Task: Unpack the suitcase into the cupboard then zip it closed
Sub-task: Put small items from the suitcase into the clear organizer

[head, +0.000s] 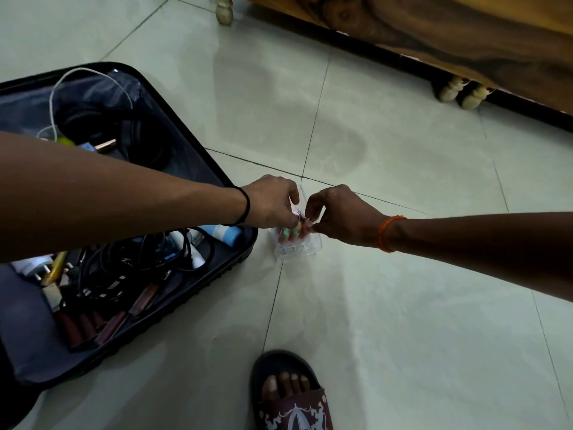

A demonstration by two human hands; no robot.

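A black suitcase (pixel 214 276) lies open on the floor at the left, holding cables, headphones, a charger, tubes and lipsticks. Just right of its corner a clear plastic organiser box (pixel 299 248) stands on the tiles, with several small green-capped and red items in its slots. My left hand (pixel 273 203) reaches across the suitcase and pinches small items at the box's top. My right hand (pixel 338 211) comes from the right, its fingertips closed on the items at the same spot. The fingers hide exactly what each hand holds.
Wooden furniture (pixel 465 35) on pale turned legs (pixel 459 93) runs along the upper right. Another leg (pixel 224 9) stands at the top centre. My foot in a dark patterned sandal (pixel 290 395) rests on the pale tiled floor (pixel 403 305) below the box.
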